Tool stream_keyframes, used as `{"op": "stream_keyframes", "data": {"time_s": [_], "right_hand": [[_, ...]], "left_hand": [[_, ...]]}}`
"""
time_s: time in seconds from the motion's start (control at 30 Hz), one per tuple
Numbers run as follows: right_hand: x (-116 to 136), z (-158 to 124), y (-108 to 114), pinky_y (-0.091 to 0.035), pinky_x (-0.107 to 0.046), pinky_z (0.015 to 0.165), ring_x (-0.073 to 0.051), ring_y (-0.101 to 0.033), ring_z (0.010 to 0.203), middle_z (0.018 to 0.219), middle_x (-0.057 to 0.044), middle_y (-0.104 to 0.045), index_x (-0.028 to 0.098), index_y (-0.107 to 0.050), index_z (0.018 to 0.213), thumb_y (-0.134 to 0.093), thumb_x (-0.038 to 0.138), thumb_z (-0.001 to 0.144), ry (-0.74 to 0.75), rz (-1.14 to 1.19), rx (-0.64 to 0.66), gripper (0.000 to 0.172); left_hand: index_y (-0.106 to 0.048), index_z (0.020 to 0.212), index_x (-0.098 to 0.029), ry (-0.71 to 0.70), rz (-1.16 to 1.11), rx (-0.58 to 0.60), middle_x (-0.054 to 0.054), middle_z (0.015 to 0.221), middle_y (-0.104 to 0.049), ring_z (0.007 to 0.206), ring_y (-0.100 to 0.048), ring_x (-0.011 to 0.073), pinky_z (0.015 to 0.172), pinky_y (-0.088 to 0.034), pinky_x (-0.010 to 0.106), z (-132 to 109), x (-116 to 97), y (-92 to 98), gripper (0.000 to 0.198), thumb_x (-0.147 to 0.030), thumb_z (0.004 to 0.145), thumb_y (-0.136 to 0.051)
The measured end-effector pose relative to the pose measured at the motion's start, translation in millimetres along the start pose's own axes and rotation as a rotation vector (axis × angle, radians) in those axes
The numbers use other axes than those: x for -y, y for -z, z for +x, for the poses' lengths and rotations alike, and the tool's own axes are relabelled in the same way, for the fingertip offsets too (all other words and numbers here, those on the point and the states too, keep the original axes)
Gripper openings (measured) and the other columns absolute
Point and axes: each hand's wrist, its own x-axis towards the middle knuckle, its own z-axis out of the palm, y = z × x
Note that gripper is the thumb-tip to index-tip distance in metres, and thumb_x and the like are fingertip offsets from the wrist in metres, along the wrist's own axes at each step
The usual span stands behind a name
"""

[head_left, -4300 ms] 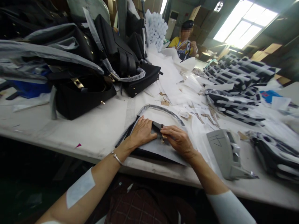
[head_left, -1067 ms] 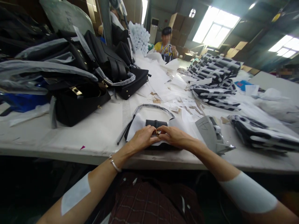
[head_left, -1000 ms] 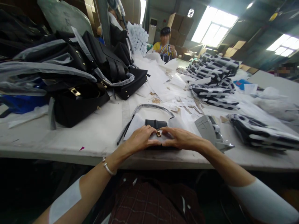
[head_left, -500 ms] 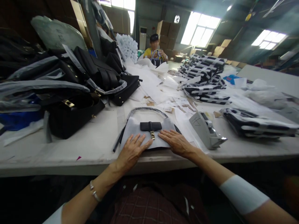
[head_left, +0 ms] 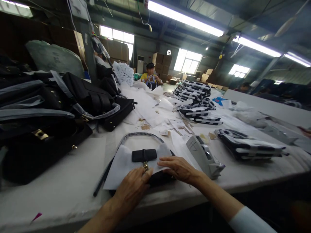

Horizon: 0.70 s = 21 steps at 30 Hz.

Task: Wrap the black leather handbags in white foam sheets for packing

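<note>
A black handbag (head_left: 160,178) lies on the table in front of me, its front covered by a sheet of white paper (head_left: 119,171). Its black flap tab (head_left: 144,155) with a gold clasp (head_left: 145,166) sticks out over the paper, and the wrapped handle (head_left: 142,134) arches behind. My left hand (head_left: 133,185) is closed at the clasp's lower end, thumb and fingers bent around it. Flat on the right part of the paper, the fingers of my right hand (head_left: 178,167) are stretched out and touch the bag's front.
Black handbags (head_left: 43,152) are piled at the left. A grey tape dispenser (head_left: 204,157) stands to the right, near a black-and-white wrapped bundle (head_left: 247,145). Farther back are a stack of similar bundles (head_left: 194,100), loose paper sheets and a person (head_left: 152,77) at work.
My left hand has gone from lying flat on the paper to closing at the clasp. The paper's lower right edge has lifted, showing more black bag. The view has tilted up.
</note>
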Motion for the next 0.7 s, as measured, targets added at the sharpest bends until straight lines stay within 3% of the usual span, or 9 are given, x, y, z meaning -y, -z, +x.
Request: {"op": "stream_keyframes", "data": {"time_s": [0.07,0.17,0.27,0.37,0.53,0.7], "right_hand": [[-4.8,-2.8,-6.2,-0.036,-0.042,0.116,-0.025,-0.049,0.135,0.145,-0.009,-0.054,0.026,-0.059,0.138,-0.044,0.049,0.101,0.028,-0.019,0.002,0.045],[-2.9,-7.9,-6.4,-0.022,-0.052,0.121,-0.028,-0.036,0.144,0.152,-0.01,-0.045,0.026,-0.052,0.144,-0.046,0.053,0.099,0.021,-0.012,0.085,0.053],[4.5,-9.8,7.4,-0.018,-0.053,0.122,-0.029,-0.03,0.146,0.156,-0.01,-0.039,0.028,-0.044,0.149,-0.05,0.059,0.095,-0.051,0.057,0.17,0.062],[6.4,-6.0,16.1,-0.017,-0.052,0.123,-0.026,-0.026,0.148,0.159,-0.006,-0.034,0.032,-0.038,0.151,-0.043,0.057,0.099,-0.151,0.116,0.145,0.058],[-9.0,4.1,4.6,-0.012,-0.058,0.122,-0.03,-0.018,0.15,0.161,-0.004,-0.028,0.033,-0.04,0.15,-0.041,0.058,0.099,-0.23,0.085,0.168,0.057],[-18.7,7.4,-2.0,-0.014,-0.056,0.122,-0.028,-0.018,0.15,0.161,-0.003,-0.03,0.032,-0.038,0.151,-0.04,0.053,0.101,-0.25,0.099,0.116,0.055]], "left_hand": [[-0.039,0.145,-0.024,-0.041,0.027,-0.156,0.011,0.126,-0.06,0.113,-0.06,0.0238,0.096,-0.051,0.039,-11.7,-0.4,-12.2,0.063,-0.004,0.086,-0.047],[-0.037,0.149,-0.029,-0.004,0.108,-0.291,0.009,0.134,-0.057,0.127,-0.052,0.0237,0.108,-0.043,0.042,-20.0,-3.3,-25.2,0.063,-0.005,0.09,-0.04],[-0.039,0.149,-0.031,0.034,0.173,-0.279,0.007,0.133,-0.06,0.124,-0.055,0.0212,0.106,-0.045,0.038,-18.2,-5.9,-30.7,0.054,-0.017,0.097,-0.042],[-0.043,0.147,-0.033,0.067,0.213,-0.287,0.005,0.13,-0.063,0.12,-0.058,0.0209,0.102,-0.048,0.036,-13.8,-8.2,-34.0,0.046,-0.031,0.101,-0.043],[-0.054,0.138,-0.032,0.147,0.186,-0.392,0.006,0.128,-0.065,0.118,-0.059,0.022,0.103,-0.046,0.038,-10.0,-11.7,-43.2,0.043,-0.047,0.101,-0.04],[-0.052,0.14,-0.031,0.105,0.109,-0.448,0.006,0.13,-0.064,0.126,-0.055,0.0204,0.113,-0.036,0.036,-11.8,-8.9,-44.5,0.04,-0.034,0.101,-0.041]]}}
